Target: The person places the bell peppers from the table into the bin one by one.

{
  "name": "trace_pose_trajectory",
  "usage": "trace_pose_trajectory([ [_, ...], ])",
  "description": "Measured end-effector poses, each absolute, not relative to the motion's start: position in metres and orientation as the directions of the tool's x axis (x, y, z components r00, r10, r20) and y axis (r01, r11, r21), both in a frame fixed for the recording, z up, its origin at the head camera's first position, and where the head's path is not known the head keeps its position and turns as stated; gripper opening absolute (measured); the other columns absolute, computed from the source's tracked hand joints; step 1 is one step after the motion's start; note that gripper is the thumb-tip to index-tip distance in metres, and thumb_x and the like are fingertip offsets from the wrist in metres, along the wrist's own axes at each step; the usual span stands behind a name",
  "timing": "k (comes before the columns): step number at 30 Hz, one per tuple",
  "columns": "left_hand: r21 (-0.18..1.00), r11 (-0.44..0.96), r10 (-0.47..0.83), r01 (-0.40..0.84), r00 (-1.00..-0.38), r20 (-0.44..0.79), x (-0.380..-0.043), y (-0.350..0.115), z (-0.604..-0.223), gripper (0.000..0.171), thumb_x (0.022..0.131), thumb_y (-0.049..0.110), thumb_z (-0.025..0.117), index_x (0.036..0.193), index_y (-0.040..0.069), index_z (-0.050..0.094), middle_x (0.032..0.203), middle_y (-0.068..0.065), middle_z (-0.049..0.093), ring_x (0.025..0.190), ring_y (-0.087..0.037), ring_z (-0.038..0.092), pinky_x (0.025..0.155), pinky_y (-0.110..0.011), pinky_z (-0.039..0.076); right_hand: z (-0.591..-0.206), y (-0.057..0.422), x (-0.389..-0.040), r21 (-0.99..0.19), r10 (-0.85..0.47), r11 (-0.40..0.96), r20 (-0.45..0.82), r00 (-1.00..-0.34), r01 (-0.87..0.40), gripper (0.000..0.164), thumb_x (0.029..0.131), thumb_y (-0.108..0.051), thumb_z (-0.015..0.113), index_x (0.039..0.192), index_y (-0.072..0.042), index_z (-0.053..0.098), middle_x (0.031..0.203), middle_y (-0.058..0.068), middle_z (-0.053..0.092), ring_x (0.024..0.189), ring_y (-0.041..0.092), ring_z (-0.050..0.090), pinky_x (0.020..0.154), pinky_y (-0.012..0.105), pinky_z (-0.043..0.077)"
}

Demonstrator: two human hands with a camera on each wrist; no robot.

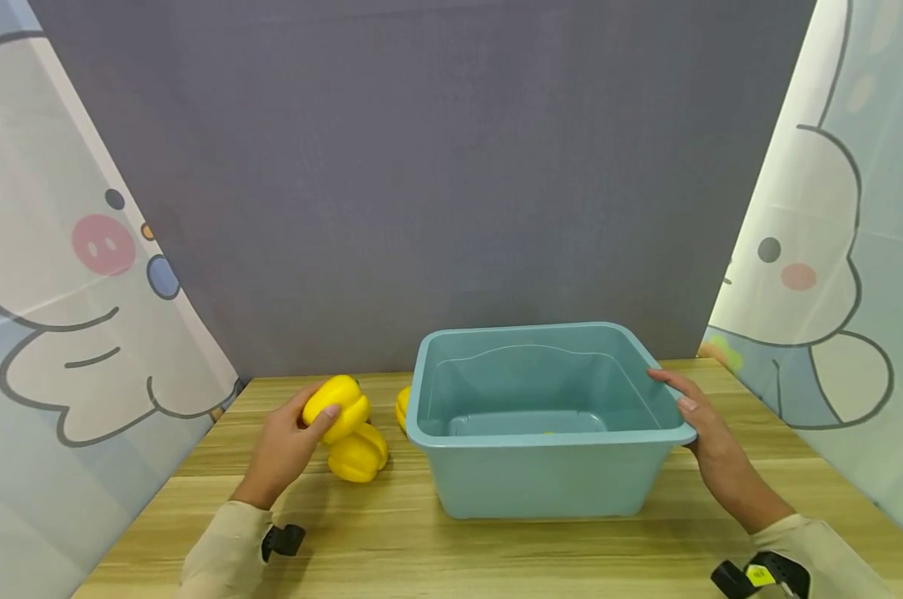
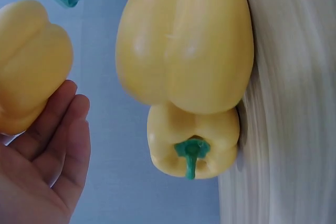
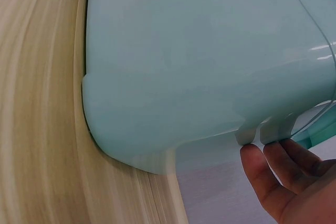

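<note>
Above the left part of the table, my left hand (image 1: 280, 449) holds a yellow bell pepper (image 1: 336, 408) between thumb and fingers. Another yellow bell pepper (image 1: 358, 454) lies on the table just below it. The left wrist view has the held pepper at its left edge, with a large pepper (image 2: 184, 40) and one with a green stem (image 2: 191, 150) on the wood. My right hand (image 1: 713, 437) grips the right rim of a blue-green plastic tub (image 1: 541, 478), its fingertips against the outer wall under the rim in the right wrist view.
One more yellow pepper (image 1: 402, 408) sits against the tub's left side, partly hidden. A small bit of yellow shows inside the tub behind its front rim. A grey backdrop (image 1: 436, 183) rises at the table's back edge, with cartoon-printed cloths on both sides.
</note>
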State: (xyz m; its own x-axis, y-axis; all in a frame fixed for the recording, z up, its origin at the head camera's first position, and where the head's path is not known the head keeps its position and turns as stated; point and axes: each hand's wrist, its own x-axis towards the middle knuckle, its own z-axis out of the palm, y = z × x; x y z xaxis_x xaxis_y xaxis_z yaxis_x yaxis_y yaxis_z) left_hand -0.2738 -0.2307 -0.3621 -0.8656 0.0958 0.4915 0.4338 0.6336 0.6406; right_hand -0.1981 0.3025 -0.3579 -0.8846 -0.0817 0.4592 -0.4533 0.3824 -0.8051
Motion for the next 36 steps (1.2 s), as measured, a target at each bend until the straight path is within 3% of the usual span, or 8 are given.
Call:
trace_pose_trajectory([
  [14,0.623,0.645,0.072,0.442,-0.847,0.527,-0.273,-0.213,-0.359,0.051,0.100,0.042,0.061,0.139,0.008,0.058,0.116,-0.012,0.069,0.086,-0.020,0.062,0.073,-0.032,0.053,-0.361,0.305,-0.202,-0.802,-0.085,0.380,0.465,-0.881,-0.460,0.051,0.109,-0.029,0.016,0.156,-0.016,0.032,0.152,-0.006,0.027,0.119,0.015,0.041,0.082,0.027,0.045],
  [26,0.602,0.652,0.098,0.462,-0.838,0.537,-0.275,-0.202,-0.350,0.048,0.101,0.042,0.060,0.140,0.013,0.058,0.111,-0.010,0.069,0.082,-0.018,0.061,0.071,-0.037,0.052,-0.364,0.307,-0.204,-0.809,-0.087,0.349,0.475,-0.876,-0.473,0.051,0.109,-0.028,0.016,0.156,-0.016,0.033,0.152,-0.006,0.026,0.119,0.015,0.041,0.082,0.026,0.043],
  [36,0.677,0.606,0.079,0.417,-0.879,0.470,-0.276,-0.200,-0.345,0.054,0.102,0.046,0.056,0.144,0.013,0.054,0.116,-0.012,0.067,0.087,-0.021,0.061,0.077,-0.039,0.052,-0.364,0.305,-0.204,-0.808,-0.080,0.334,0.488,-0.869,-0.485,0.051,0.109,-0.026,0.017,0.155,-0.014,0.035,0.151,-0.006,0.028,0.117,0.016,0.042,0.081,0.025,0.043],
])
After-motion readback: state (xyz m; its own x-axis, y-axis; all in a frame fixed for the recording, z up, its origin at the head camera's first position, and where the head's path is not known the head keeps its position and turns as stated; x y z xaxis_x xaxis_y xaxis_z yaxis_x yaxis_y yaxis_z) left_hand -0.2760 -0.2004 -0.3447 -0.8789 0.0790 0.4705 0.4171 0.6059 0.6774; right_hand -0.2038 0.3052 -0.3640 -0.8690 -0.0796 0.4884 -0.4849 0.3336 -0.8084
